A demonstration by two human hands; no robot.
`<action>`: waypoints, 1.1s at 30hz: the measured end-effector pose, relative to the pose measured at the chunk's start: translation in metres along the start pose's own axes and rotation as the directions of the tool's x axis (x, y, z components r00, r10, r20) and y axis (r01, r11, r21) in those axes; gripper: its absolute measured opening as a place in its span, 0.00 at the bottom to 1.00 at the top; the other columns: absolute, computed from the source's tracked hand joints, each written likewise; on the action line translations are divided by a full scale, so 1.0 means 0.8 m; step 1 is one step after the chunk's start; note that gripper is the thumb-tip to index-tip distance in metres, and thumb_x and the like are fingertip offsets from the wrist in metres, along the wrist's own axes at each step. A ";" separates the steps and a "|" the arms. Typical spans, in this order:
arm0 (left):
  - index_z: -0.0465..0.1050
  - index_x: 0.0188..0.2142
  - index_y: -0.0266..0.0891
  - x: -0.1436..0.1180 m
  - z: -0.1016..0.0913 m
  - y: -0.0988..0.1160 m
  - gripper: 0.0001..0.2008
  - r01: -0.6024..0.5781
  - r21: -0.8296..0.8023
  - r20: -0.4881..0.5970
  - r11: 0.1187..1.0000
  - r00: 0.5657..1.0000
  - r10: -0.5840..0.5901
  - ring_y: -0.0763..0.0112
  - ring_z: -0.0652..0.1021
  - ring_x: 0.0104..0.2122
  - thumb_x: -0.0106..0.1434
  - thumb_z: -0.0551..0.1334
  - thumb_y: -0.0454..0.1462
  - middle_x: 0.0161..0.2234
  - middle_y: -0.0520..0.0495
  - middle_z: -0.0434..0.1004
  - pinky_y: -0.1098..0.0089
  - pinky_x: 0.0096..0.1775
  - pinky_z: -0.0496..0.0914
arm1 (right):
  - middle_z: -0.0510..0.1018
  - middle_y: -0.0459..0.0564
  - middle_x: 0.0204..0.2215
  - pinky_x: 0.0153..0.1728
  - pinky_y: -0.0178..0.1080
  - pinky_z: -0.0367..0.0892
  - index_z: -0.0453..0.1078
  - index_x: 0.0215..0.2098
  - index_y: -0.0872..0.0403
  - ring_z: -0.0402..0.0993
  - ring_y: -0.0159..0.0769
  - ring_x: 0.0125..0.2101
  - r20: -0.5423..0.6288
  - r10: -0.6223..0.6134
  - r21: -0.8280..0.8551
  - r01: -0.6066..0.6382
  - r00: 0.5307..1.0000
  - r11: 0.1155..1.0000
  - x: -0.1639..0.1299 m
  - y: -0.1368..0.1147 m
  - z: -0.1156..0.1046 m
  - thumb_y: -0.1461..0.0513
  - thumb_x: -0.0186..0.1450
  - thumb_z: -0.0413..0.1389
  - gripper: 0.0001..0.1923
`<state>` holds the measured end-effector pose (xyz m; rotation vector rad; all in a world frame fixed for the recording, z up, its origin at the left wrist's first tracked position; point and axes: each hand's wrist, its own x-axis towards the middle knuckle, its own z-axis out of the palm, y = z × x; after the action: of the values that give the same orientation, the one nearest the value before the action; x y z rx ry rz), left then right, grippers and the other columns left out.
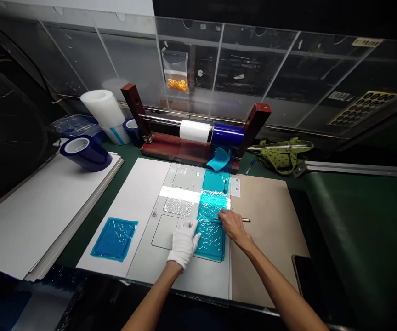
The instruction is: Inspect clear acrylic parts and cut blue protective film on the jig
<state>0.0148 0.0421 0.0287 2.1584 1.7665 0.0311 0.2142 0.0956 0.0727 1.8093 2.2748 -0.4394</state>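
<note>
A clear blue film [212, 239] with air bubbles lies in a strip along the right part of a grey panel [143, 257] with printed outlines. My left hand [183, 243], in a white glove, rests on the panel at the film's left edge, fingers extended and thumb apart. My bare right hand [233, 225] is closed around a slim pen-like tool [246, 220], whose gold-coloured end sticks out to the right. The tool's working tip is hard to make out against the film. A thin line crosses the film between both hands.
Behind the panel stands a wooden roll holder [171, 145] with a white roll [195, 131] and a blue roll [228, 134]. A blue film piece [115, 239] lies left. Stacked boards [47, 202] carry another blue roll [86, 154]. A phone [303, 276] and green pouch [283, 154] sit right.
</note>
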 end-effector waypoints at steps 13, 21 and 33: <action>0.45 0.64 0.32 -0.035 0.029 0.050 0.58 0.057 -0.006 0.025 0.998 0.998 -0.057 0.43 0.55 0.61 0.41 0.66 0.56 0.63 0.30 0.50 0.51 0.58 0.52 | 0.79 0.50 0.38 0.31 0.34 0.57 0.72 0.39 0.52 0.75 0.39 0.39 0.061 0.389 0.246 -0.391 0.919 0.887 -0.128 0.028 0.060 0.63 0.65 0.50 0.10; 0.42 0.64 0.27 -0.036 0.048 0.061 0.56 0.009 0.017 0.000 1.000 1.000 -0.009 0.46 0.49 0.63 0.45 0.63 0.55 0.65 0.30 0.45 0.50 0.61 0.43 | 0.80 0.48 0.32 0.30 0.34 0.58 0.73 0.32 0.51 0.74 0.38 0.35 0.062 0.437 0.556 -0.395 0.897 0.731 -0.140 0.018 0.083 0.61 0.61 0.50 0.09; 0.44 0.64 0.23 -0.044 0.044 0.041 0.44 -0.006 -0.247 -0.069 0.969 0.998 -0.011 0.50 0.47 0.64 0.55 0.59 0.45 0.65 0.28 0.44 0.51 0.62 0.38 | 0.77 0.49 0.25 0.26 0.36 0.64 0.71 0.35 0.57 0.69 0.34 0.22 0.139 0.534 0.935 -0.288 0.834 0.207 -0.123 -0.022 0.096 0.42 0.53 0.53 0.27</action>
<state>0.0460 -0.0060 0.0119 1.9980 1.7017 0.3131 0.2177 -0.0252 0.0361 2.9895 1.4132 -1.8354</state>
